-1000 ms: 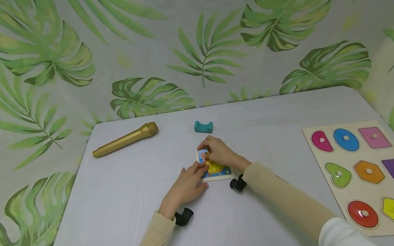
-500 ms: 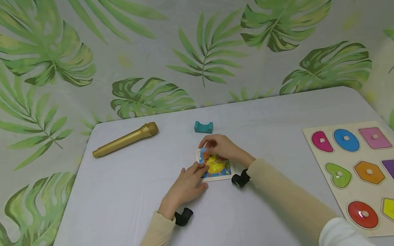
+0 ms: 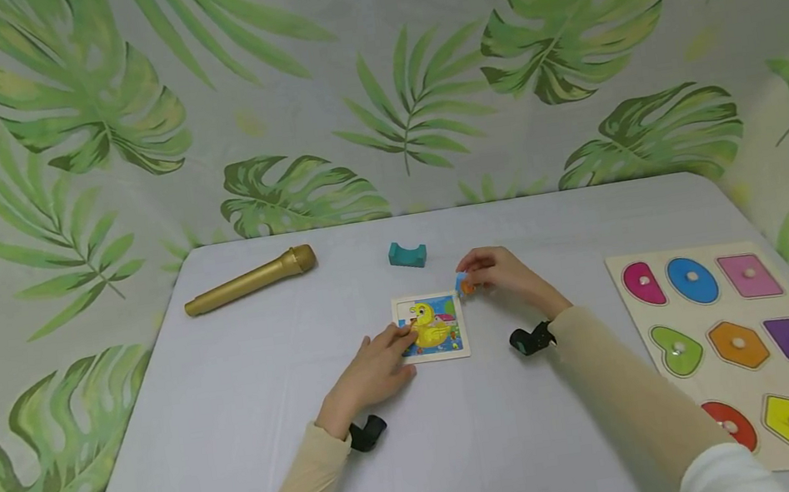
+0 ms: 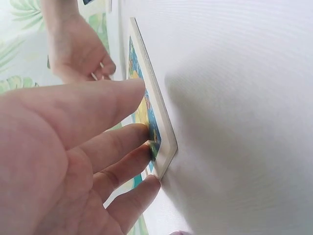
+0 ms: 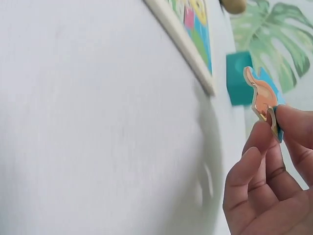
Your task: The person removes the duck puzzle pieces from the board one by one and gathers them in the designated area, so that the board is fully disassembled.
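The right hand pinched a small blue-and-orange piece between thumb and fingertips, just off the two o'clock corner of the duck puzzle. The left hand reached in from eight o'clock, its fingers loosely extended, not clenched, their tips resting on the puzzle. The teal block stood nearby at twelve o'clock.

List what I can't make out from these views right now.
Head: the part of the duck puzzle under the left hand, hidden by its fingers.
Head: the lower left of the red circle, behind the right sleeve.
Right wrist: the gripped part of the puzzle piece, hidden by the right hand.
Right wrist: most of the puzzle, cut off by the top edge.
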`<state>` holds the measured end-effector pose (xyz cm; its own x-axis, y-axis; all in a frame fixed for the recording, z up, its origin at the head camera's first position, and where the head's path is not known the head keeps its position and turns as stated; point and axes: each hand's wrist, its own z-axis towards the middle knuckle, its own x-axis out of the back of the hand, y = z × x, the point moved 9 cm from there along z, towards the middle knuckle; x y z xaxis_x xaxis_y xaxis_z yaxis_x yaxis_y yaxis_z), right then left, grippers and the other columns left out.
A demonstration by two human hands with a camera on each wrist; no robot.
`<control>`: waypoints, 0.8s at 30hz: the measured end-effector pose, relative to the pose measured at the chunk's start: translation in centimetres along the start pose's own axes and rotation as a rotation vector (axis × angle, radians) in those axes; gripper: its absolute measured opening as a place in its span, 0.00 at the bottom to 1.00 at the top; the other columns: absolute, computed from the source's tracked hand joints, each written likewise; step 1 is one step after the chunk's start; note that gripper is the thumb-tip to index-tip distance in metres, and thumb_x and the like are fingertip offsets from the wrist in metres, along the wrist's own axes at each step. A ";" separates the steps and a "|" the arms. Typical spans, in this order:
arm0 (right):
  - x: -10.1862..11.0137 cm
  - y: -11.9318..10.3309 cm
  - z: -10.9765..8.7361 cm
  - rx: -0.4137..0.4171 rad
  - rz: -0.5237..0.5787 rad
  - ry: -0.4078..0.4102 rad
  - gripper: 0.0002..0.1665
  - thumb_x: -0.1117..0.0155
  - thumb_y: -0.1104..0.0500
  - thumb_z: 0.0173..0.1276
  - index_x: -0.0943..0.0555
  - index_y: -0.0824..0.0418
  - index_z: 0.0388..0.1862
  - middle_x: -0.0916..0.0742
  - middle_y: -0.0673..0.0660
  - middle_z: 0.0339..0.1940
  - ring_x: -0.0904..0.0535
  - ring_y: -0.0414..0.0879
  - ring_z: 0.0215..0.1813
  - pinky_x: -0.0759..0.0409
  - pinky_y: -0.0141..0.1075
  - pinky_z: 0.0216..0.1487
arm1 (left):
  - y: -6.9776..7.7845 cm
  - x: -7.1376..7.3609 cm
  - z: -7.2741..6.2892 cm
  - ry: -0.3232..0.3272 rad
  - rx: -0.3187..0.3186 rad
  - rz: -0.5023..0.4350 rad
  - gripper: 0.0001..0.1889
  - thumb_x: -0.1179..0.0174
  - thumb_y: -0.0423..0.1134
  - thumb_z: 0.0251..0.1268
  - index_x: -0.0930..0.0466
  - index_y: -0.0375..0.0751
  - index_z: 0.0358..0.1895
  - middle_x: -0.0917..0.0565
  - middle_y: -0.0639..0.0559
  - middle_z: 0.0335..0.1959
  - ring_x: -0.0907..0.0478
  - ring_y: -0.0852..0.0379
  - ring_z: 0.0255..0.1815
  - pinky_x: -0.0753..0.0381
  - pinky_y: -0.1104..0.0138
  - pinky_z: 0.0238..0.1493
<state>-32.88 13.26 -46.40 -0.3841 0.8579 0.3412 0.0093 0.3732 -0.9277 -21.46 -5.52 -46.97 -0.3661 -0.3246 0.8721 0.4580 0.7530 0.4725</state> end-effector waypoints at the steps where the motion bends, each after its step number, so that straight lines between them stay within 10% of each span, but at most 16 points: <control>1: 0.5 -0.2 -0.3 -0.002 0.004 0.005 0.13 0.41 0.67 0.68 0.22 0.73 0.49 0.18 0.61 0.37 0.26 0.58 0.37 0.26 0.39 0.35 | 0.0 0.0 0.0 0.000 0.000 -0.002 0.28 0.44 0.41 0.70 0.36 0.37 0.70 0.37 0.41 0.70 0.47 0.42 0.73 0.49 0.40 0.66; 12: 3.2 2.0 -0.9 -0.024 -0.046 0.025 0.13 0.42 0.71 0.64 0.22 0.74 0.47 0.19 0.58 0.34 0.27 0.48 0.35 0.25 0.37 0.35 | 0.0 0.1 -0.1 -0.001 0.010 -0.021 0.28 0.44 0.41 0.70 0.36 0.37 0.70 0.37 0.42 0.71 0.48 0.43 0.73 0.50 0.41 0.67; 24: 1.5 1.7 -0.4 0.051 -0.273 -0.017 0.08 0.41 0.72 0.62 0.20 0.71 0.40 0.19 0.59 0.31 0.26 0.47 0.33 0.25 0.34 0.34 | -0.1 0.0 0.1 0.009 0.014 -0.013 0.28 0.43 0.40 0.70 0.35 0.38 0.70 0.37 0.42 0.71 0.47 0.42 0.73 0.49 0.40 0.67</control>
<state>-33.08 15.32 -47.43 -0.3817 0.7219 0.5773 -0.1431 0.5709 -0.8085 -21.59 -5.59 -47.03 -0.3643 -0.3399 0.8670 0.4414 0.7568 0.4822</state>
